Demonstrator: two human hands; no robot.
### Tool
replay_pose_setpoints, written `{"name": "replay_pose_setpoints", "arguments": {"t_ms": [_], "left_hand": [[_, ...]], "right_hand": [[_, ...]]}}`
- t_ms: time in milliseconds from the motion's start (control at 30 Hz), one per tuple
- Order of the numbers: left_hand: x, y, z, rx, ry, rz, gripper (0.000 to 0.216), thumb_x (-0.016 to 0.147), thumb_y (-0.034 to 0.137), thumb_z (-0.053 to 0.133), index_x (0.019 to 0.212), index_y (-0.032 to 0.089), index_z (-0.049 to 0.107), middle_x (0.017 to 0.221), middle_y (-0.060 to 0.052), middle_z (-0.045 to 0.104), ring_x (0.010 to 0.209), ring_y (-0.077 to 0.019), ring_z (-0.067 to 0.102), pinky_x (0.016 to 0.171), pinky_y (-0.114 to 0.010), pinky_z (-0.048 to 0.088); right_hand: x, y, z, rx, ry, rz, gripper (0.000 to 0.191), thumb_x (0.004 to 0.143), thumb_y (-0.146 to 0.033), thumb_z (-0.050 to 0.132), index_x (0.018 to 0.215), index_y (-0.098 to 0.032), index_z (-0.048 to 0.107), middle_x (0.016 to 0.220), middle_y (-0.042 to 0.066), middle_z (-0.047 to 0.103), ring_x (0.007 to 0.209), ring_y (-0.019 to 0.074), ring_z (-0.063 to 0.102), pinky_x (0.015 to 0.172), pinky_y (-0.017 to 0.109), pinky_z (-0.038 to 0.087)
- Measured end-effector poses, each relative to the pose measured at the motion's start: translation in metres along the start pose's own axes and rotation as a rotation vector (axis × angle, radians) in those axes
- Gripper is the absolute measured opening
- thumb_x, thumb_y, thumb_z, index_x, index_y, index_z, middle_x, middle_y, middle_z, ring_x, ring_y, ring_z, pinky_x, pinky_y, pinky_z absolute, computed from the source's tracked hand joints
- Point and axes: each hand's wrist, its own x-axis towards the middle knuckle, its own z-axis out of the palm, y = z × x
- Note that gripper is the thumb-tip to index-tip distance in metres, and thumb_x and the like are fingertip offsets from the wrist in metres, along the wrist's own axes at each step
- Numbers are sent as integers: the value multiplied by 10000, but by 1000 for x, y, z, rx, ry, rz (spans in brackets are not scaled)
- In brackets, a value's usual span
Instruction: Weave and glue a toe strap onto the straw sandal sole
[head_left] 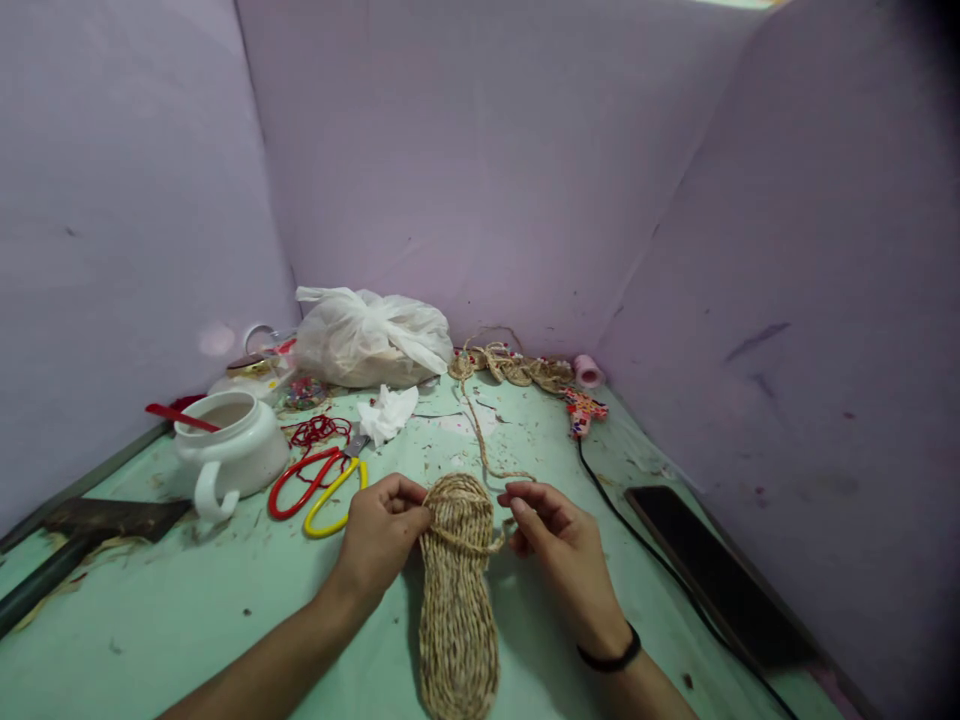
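Observation:
A shoe sole of coiled straw braid point(457, 620) lies lengthwise in front of me, its rounded far end between my hands. My left hand point(386, 530) is closed, with thumb and fingertips pinching the sole's left edge. Across the upper part of the sole runs a braided straw cord point(461, 541). At the right edge my right hand point(555, 535) holds this cord between thumb and curled fingers; the fingertips are partly hidden. Another length of straw cord point(478, 430) trails over the table from the back and ends close to my right fingers.
Scissors with red and yellow handles point(319, 490), red thread point(319, 430) and a white pot point(232, 440) are on the left, near a broad-bladed tool point(112, 520). A plastic bag point(375, 340) sits behind. On the right are a glue gun point(583, 410), its black cable point(637, 535) and a phone point(712, 570).

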Motion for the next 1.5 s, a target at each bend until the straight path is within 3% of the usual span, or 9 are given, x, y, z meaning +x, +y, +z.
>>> {"name": "replay_pose_setpoints", "arguments": {"t_ms": [233, 333, 533, 767, 1133, 1267, 1333, 1500], "left_hand": [[1, 1, 0, -87, -45, 6, 120, 497, 157, 644, 589, 134, 570, 443, 47, 531, 437, -85, 461, 433, -181, 320], [2, 2, 1, -101, -50, 8, 117, 494, 158, 652, 580, 133, 576, 475, 33, 558, 462, -95, 486, 453, -188, 344], [1, 0, 3, -94, -61, 23, 118, 513, 165, 657, 600, 131, 586, 503, 22, 586, 489, -103, 510, 476, -195, 364], [0, 5, 3, -108, -82, -25, 98, 467, 142, 631, 551, 119, 588, 433, 31, 552, 437, -87, 466, 453, -191, 331], [-7, 7, 3, -158, -78, -37, 123, 468, 164, 644, 570, 122, 590, 478, 14, 586, 470, -98, 502, 468, -202, 371], [0, 1, 0, -214, -52, -80, 160, 463, 155, 665, 599, 126, 586, 471, 29, 583, 446, -84, 495, 442, -184, 361], [4, -1, -2, -246, -39, -93, 183, 457, 157, 678, 609, 125, 581, 465, 32, 581, 438, -82, 495, 437, -183, 366], [7, 0, -4, -303, -32, -112, 226, 447, 166, 703, 625, 121, 571, 479, 24, 598, 438, -97, 518, 441, -206, 411]], "right_hand": [[-1, -5, 2, 21, 73, -59, 276, 642, -403, 675, 778, -163, 662, 697, 38, 661, 399, 82, 463, 397, 227, 377], [-1, -7, 4, 37, 16, -43, 296, 658, -435, 663, 784, -167, 675, 710, 35, 655, 410, 82, 465, 389, 218, 362], [2, -4, 8, 72, -95, 44, 344, 654, -494, 649, 674, -151, 671, 461, -33, 505, 378, 71, 386, 366, 199, 307], [3, -2, 6, 38, -137, 43, 286, 623, -413, 706, 738, -152, 681, 624, 31, 646, 517, 139, 530, 485, 241, 404], [0, 0, -3, 26, -201, -9, 279, 663, -377, 685, 836, -161, 654, 818, 75, 674, 736, 195, 592, 643, 292, 462], [0, -2, -8, 54, -113, -47, 306, 697, -397, 644, 918, -187, 646, 972, 82, 653, 757, 179, 582, 634, 281, 480], [1, -2, -11, -19, -83, -68, 277, 710, -391, 628, 888, -181, 654, 950, 79, 657, 714, 162, 576, 605, 264, 472], [2, -2, -13, -279, -187, -171, 193, 749, -324, 575, 818, -171, 670, 855, 71, 679, 708, 175, 598, 516, 238, 426]]}}
